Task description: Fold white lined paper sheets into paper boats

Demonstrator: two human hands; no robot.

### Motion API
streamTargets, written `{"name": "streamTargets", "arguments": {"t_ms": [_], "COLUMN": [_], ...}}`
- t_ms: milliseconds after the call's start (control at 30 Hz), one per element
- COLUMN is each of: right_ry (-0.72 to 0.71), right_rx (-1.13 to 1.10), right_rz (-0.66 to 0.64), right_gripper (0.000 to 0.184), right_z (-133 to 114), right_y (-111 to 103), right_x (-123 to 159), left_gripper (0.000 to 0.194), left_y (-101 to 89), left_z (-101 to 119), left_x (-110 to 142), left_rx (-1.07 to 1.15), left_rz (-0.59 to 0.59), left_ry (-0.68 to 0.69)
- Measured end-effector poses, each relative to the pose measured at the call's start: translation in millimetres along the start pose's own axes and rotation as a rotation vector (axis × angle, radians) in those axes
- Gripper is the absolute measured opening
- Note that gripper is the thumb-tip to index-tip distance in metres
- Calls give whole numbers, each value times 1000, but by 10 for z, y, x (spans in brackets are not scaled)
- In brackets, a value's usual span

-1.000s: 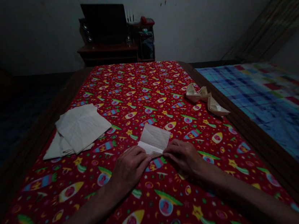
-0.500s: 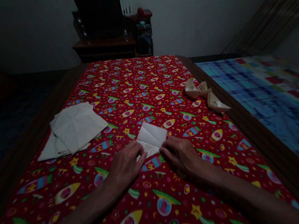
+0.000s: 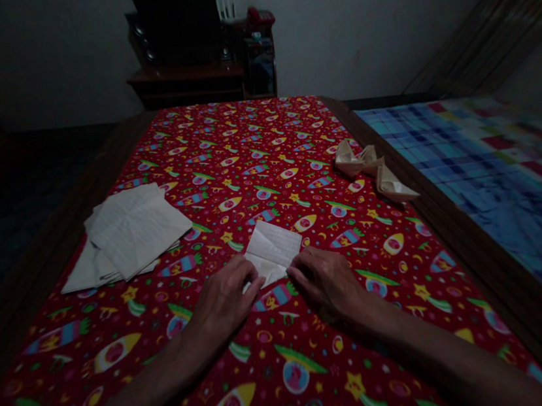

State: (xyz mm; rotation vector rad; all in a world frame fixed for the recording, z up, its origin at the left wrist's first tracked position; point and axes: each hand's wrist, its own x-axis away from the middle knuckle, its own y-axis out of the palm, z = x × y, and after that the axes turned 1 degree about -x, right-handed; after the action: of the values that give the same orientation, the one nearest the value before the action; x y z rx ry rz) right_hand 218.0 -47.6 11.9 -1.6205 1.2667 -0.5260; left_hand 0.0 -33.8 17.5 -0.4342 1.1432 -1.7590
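A small creased sheet of paper (image 3: 273, 245), pale with faint lines, lies on the red patterned cloth in front of me. Its left corner is pinched by my left hand (image 3: 229, 289), whose thumb and fingers come together at the edge. On the opposite side my right hand (image 3: 324, 279) grips the near right edge, fingers curled and their tips partly hidden. A fold line crosses the sheet between both hands.
To the left lies a loose stack of paper sheets (image 3: 138, 229). Several folded paper shapes (image 3: 392, 185) sit near the table's right wooden edge (image 3: 498, 280). A dark monitor (image 3: 177, 20) and a red telephone (image 3: 259, 17) stand beyond the far end; a blue checked sheet (image 3: 407, 147) is at right.
The view has tilted and shifted slightly, so the far furniture sits higher. Both hands stay at the paper's edges with hardly any movement.
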Motion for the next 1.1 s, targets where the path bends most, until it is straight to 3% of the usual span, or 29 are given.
{"name": "streamTargets", "arguments": {"t_ms": [100,333,467,533,600,767,900,1100], "right_ry": [-36,-300,-295,-294,-302,-294,-281,-262], "right_rx": [1,202,244,246,252,281,301,293], "right_rz": [31,75,73,72,84,102,78,96], "right_gripper": [18,18,18,17,17,18,18,20], "right_z": [-3,-50,-63,-66,-67,-58,-52,-52], "right_y": [8,29,40,38,38,67,75,19], "right_x": [22,95,97,94,95,122,144,171], "left_gripper": [17,18,6,23,32,32,36,38], "left_y": [-3,5,8,13,18,0,-2,78], "left_z": [1,-12,10,22,31,71,89,77], "left_x": [1,9,8,18,36,57,61,148], "left_rx": [9,31,13,-17,-85,-341,-409,-524], "left_rz": [-7,-7,35,57,54,-44,-79,-41], "left_ry": [-17,-3,-20,7,89,305,405,400]}}
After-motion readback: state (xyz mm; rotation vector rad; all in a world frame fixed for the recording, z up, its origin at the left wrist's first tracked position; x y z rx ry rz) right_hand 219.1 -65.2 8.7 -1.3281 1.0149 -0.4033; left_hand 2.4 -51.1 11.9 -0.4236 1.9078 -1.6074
